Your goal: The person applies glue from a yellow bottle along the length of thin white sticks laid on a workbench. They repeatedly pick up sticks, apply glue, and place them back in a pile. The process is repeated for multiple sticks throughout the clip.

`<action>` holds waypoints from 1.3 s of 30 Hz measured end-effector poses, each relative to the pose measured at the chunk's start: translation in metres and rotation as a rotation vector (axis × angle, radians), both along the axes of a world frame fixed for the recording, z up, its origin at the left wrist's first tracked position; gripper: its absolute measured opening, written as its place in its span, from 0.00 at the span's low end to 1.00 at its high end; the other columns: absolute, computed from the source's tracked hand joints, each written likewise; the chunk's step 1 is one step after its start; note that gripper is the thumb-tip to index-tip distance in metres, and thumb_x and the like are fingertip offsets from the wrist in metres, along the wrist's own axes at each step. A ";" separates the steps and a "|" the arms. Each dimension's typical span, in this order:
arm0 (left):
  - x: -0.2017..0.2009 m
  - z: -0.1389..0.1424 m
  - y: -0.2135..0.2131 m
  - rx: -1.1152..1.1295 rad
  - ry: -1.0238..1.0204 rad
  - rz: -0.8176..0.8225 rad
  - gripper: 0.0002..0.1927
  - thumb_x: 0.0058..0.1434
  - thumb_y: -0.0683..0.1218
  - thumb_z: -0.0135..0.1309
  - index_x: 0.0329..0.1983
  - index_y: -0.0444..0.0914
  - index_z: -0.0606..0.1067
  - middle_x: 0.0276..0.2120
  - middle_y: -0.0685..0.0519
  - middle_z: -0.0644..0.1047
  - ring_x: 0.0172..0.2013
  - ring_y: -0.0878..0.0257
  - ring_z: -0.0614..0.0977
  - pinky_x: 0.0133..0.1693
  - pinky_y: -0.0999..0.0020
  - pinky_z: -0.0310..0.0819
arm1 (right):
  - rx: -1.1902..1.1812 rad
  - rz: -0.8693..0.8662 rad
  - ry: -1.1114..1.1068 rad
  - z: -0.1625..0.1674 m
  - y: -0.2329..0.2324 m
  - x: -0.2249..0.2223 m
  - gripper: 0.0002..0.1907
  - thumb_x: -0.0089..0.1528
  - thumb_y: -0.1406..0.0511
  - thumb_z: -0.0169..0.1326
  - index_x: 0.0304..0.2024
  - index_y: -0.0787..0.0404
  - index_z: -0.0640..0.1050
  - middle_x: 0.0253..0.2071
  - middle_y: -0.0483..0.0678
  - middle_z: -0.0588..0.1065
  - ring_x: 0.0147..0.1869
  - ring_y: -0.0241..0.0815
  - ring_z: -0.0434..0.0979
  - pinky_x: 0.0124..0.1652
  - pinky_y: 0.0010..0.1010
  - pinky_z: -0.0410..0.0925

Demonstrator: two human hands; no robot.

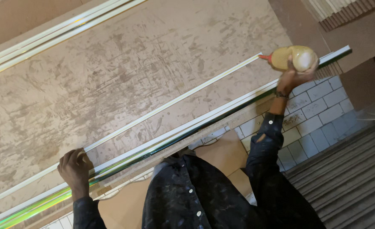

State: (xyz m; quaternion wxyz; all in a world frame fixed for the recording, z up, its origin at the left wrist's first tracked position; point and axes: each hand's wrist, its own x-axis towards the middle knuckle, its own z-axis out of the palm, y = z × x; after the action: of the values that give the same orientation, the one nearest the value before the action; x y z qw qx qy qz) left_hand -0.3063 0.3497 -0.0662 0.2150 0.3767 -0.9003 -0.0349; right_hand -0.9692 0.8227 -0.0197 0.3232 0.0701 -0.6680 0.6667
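The glue bottle (295,58), gripped tight in my right hand (292,76), points its red tip at the far end of the white strip (174,99), so I think gluing has only begun, while my left hand (75,167) presses curled fingers on the near end.

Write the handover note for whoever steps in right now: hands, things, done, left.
Left hand: fingers pressed on the near end of the thin white strip lying on the board.
Right hand: grip shut on the glue bottle, red nozzle at the strip's far end.
Shiny trim lies along the board's near edge; more strips at the far edge.
Done: strip laid out.
Left: no glue line visible on it yet.
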 end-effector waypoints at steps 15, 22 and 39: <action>-0.134 -0.006 0.088 0.390 0.119 -0.306 0.33 0.56 0.46 0.61 0.66 0.37 0.69 0.60 0.42 0.71 0.64 0.44 0.70 0.65 0.46 0.58 | -1.161 0.750 -0.806 -0.071 -0.145 0.228 0.26 0.66 0.59 0.56 0.63 0.65 0.70 0.58 0.50 0.75 0.60 0.45 0.76 0.53 0.36 0.73; -0.311 0.088 0.224 0.657 0.598 -0.393 0.55 0.49 0.47 0.73 0.75 0.34 0.55 0.71 0.38 0.64 0.69 0.43 0.66 0.68 0.53 0.61 | -0.913 1.303 -1.200 -0.074 -0.173 0.246 0.25 0.77 0.54 0.41 0.67 0.64 0.69 0.59 0.51 0.77 0.60 0.47 0.77 0.57 0.36 0.71; -0.389 0.120 0.282 0.788 0.794 0.105 0.41 0.47 0.46 0.76 0.64 0.30 0.73 0.56 0.45 0.80 0.58 0.58 0.82 0.63 0.61 0.75 | 1.474 1.453 0.656 -0.010 -0.039 -0.170 0.36 0.58 0.40 0.55 0.66 0.40 0.72 0.75 0.57 0.58 0.80 0.60 0.49 0.72 0.61 0.50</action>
State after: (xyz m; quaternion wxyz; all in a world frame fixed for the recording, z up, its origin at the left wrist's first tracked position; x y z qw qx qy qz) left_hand -0.6955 0.6316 0.0541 0.3820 0.4310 -0.6490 -0.4971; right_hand -1.1390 0.7837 -0.0292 -0.1073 0.8004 -0.5841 0.0824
